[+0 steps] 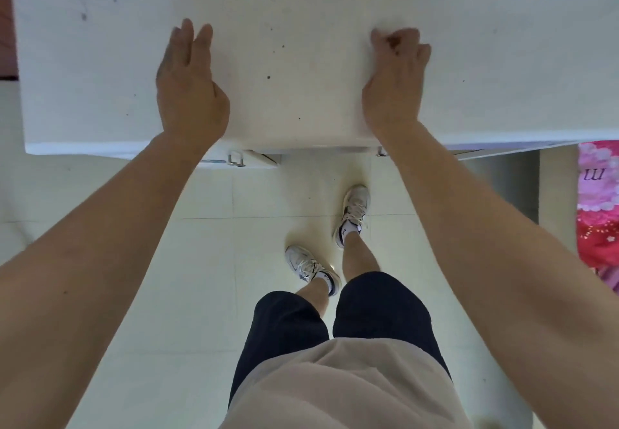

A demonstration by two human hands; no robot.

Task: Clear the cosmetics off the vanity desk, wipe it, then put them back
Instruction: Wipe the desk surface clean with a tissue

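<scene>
White vanity desk (291, 9) spans the upper view, its top directly under both hands. Left hand (189, 93) lies flat on the desk, fingers (182, 39) straight, holding nothing. Right hand (395, 83) rests on the desk, fingers (407, 38) curled under, nothing visible in them. Below the desk's front edge: two metal handles (236, 159), two white shoes (355, 210) on the tiled floor (134, 227).

Desk (301, 9) (white top) runs past the upper edge.
</scene>
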